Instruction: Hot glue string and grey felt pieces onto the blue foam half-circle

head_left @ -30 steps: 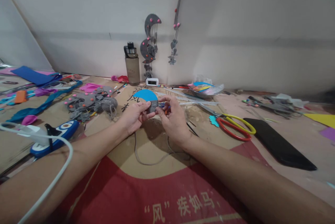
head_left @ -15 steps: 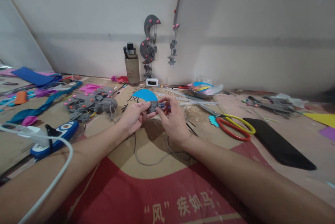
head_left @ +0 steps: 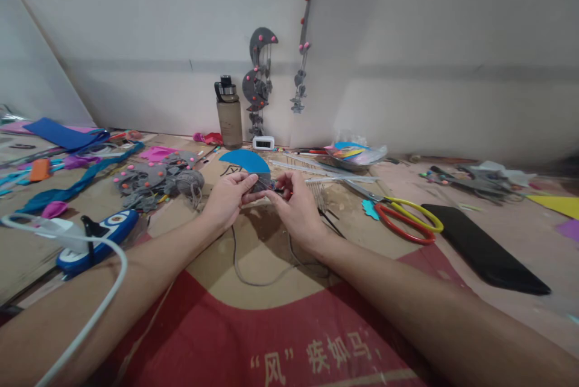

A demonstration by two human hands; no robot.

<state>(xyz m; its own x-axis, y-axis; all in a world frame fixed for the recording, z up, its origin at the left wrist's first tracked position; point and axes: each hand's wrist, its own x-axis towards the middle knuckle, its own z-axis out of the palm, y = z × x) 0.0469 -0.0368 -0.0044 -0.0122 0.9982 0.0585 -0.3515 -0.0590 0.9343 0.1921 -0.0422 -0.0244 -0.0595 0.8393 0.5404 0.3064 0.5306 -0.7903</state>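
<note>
My left hand [head_left: 228, 197] pinches a flat blue curved piece [head_left: 246, 161] at its grey, fibrous-looking end [head_left: 261, 182], between thumb and fingers. Whether that end is felt or wound yarn I cannot tell. Close against its right side, my right hand [head_left: 298, 209] is closed in a pinch; a small dark bit shows at the fingertips, too small to name. A thin grey cord [head_left: 260, 284] hangs below both hands and loops over the cardboard. Left of the hands lies a grey yarn ball [head_left: 189, 183] beside grey felt pieces with pink and orange dots [head_left: 147, 176].
Scissors [head_left: 407, 218] with red and yellow handles and a black phone-like slab [head_left: 488, 248] lie to the right. A bottle [head_left: 230, 119] and small white clock [head_left: 263, 143] stand by the wall. A blue power strip [head_left: 117, 233] with a white cable [head_left: 113, 290] is at left.
The blue piece has shifted slightly left and up, tilting with my left hand. My right fingers have changed their pinch, and less of the small colourful bit shows there.
</note>
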